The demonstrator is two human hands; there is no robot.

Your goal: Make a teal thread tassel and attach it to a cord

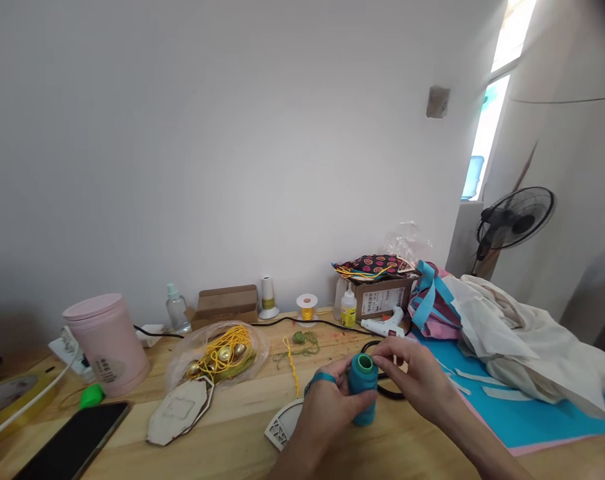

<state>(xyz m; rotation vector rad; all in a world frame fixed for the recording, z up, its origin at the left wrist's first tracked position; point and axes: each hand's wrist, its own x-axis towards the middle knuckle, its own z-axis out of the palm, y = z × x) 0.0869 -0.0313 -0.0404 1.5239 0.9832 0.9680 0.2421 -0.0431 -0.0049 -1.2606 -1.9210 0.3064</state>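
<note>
A spool of teal thread stands nearly upright over the table, with my left hand wrapped round its side. The top of its green core faces up. At the spool's upper right edge, the fingers of my right hand are pinched together; any thread between them is too fine to make out. Partly hidden behind my left hand lies a cut-out wooden piece with a lattice pattern. A yellow braided cord runs up the table from it.
Left are a phone, a pink canister, wooden plates and a plastic bag with golden bells. Behind stand a glue bottle, a glue gun and a cardboard box. Blue sheet and white cloth lie right.
</note>
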